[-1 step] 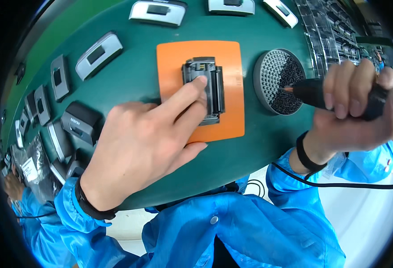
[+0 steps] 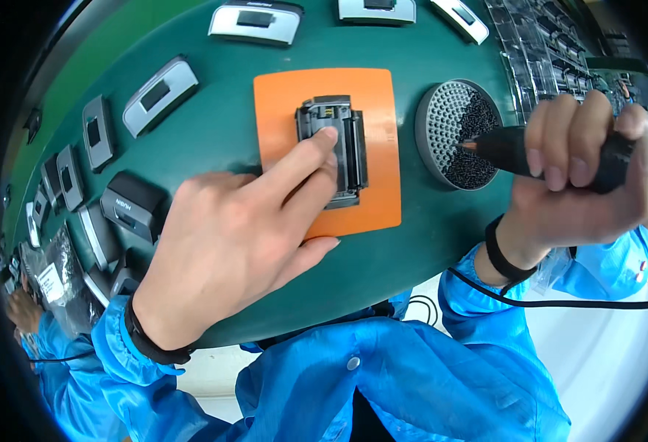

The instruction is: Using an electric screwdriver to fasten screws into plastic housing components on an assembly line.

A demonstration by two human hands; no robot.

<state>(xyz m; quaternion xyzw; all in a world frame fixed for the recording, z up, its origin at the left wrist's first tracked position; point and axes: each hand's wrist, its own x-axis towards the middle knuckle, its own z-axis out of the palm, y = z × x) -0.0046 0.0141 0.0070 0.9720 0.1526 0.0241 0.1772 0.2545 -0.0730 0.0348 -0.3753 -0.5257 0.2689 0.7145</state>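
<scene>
A dark grey plastic housing lies on an orange mat, near the mat's middle, on a green table. It is a roughly rectangular shell with an open, ribbed inside face turned up, a raised strip along its right edge and small contacts at its far end. Its long axis runs near to far, tilted slightly, with the contact end pointing away from the person.

The left hand lies flat across the mat's near left part. Its fingers are stretched out, not clenched: the index fingertip presses on the housing's upper face and the middle finger lies along its near left side, pinning it down rather than gripping it.

To the right, the right hand is clenched around a black powered screwdriver. Its tip points left into a round grey tray of small black screws, just right of the mat.

Silver and black device covers lie in rows along the table's far and left sides.
</scene>
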